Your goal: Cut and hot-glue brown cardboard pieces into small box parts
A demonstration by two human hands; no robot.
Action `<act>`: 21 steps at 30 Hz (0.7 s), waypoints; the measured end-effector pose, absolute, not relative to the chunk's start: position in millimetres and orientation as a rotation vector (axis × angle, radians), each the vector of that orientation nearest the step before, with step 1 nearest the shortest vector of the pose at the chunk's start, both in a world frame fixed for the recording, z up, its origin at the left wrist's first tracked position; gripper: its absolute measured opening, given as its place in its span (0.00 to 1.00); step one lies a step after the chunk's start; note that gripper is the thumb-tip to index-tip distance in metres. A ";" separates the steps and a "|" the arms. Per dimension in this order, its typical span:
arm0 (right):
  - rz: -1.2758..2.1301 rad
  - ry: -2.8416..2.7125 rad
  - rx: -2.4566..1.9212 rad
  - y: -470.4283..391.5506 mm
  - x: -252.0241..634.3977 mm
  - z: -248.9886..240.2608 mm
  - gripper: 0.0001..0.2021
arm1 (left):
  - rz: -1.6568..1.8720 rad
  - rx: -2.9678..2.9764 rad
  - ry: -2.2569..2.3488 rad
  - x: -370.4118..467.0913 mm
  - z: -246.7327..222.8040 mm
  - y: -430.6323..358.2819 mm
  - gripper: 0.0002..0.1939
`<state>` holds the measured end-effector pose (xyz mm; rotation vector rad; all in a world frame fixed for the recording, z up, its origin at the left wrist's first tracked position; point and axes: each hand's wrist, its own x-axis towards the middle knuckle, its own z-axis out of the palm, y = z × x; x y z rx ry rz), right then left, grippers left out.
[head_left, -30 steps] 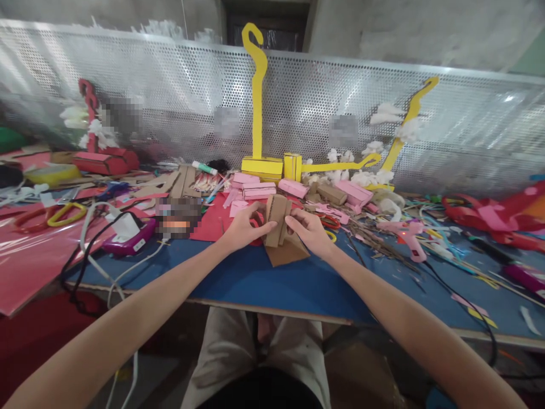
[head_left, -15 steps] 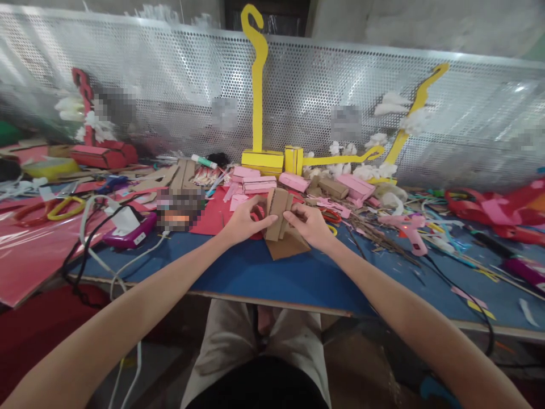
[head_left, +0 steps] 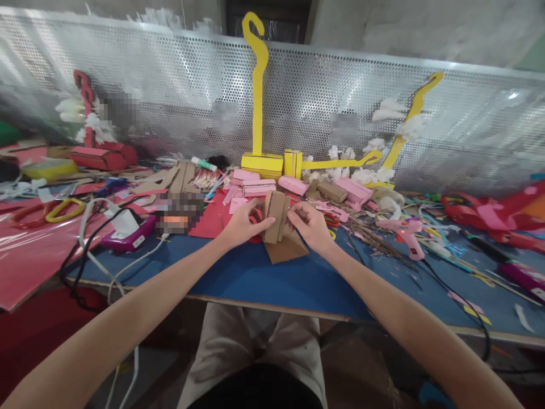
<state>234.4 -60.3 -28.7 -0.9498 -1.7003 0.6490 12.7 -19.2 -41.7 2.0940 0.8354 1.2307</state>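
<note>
A small folded piece of brown cardboard stands tilted above the table in front of me. My left hand grips it from the left, with the thumb across its front face and the fingers behind. At its right edge is my right hand, thumb and forefinger pinched together; whatever lies between those fingertips is too small to make out. Beneath the folded piece, a flat piece of cardboard rests on the blue table. Scissors with orange and yellow handles lie partly hidden behind my right hand.
Pink folded boxes and yellow hook-shaped pieces stand at the back before a perforated metal panel. Right lies a pink glue gun with its cord. Left are a purple power strip, cables and red sheets.
My right fingers have shifted slightly away from the cardboard's front face, to its right edge. My left hand keeps its hold. The whole view has tipped a little.
</note>
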 end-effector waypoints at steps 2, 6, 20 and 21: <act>0.642 -1.687 -0.942 -59.0 235.5 -29.5 0.20 | 1.233 2.091 0.833 12.7 -42.0 -18.5 0.25; 0.634 -1.658 -0.929 -56.7 238.1 -29.7 0.20 | 1.240 2.092 0.827 12.8 -41.8 -18.1 0.25; 0.538 -1.591 -0.999 -49.2 246.1 -29.8 0.23 | 1.240 1.985 0.793 12.8 -41.1 -15.0 0.25; 0.546 -1.600 -0.990 -49.0 245.9 -30.2 0.21 | 1.234 1.968 0.793 12.9 -41.2 -14.6 0.25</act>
